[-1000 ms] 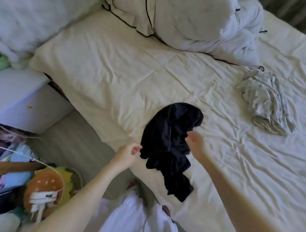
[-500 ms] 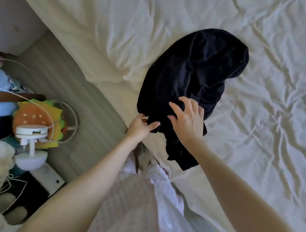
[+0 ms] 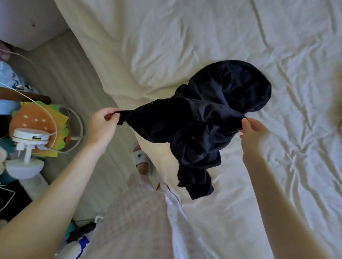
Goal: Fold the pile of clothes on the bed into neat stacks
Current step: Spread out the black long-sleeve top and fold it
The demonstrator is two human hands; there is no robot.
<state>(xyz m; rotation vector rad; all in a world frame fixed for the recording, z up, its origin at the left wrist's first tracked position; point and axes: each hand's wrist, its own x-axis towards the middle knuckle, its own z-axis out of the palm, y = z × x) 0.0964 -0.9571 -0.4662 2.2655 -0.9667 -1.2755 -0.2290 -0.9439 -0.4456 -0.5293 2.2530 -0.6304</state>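
- Here, left hand (image 3: pixel 102 122) pinches one edge of the crumpled black fabric garment (image 3: pixel 203 119).
- Right hand (image 3: pixel 254 133) pinches the opposite edge.
- Garment's far end rests on the wrinkled white-sheeted bed (image 3: pixel 193 33).

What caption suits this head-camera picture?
Left hand and right hand pinch a black garment over the bed.

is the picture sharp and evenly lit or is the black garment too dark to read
Head view: mostly sharp; wide-angle bending at the edges; soft daylight on the bed sheet. The black garment, pinched by the left hand and right hand, is underexposed; folds barely show.
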